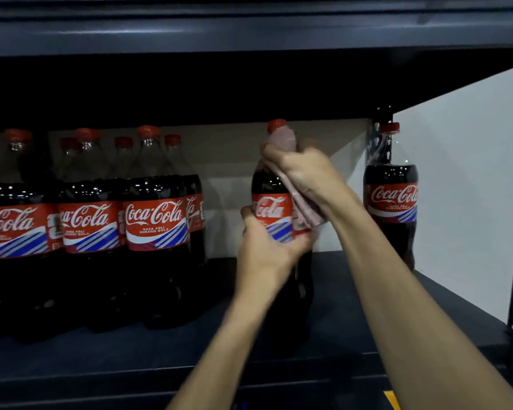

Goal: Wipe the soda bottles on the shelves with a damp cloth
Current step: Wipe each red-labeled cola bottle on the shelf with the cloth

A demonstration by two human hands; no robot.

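Centre frame, a soda bottle (pixel 267 187) is upright on the dark shelf (pixel 160 353). The left hand (pixel 267 250) curls round its red label. The right hand (pixel 304 170) clutches a pink cloth (pixel 282 137) against the bottle's neck and shoulder. More bottles (pixel 156 223) crowd the left of the frame, and a lone bottle (pixel 393 199) stands at right.

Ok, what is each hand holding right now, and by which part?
The left hand grips the red-capped plastic cola bottle around its labelled middle. The right hand holds a pink cloth, bunched against that bottle's neck.
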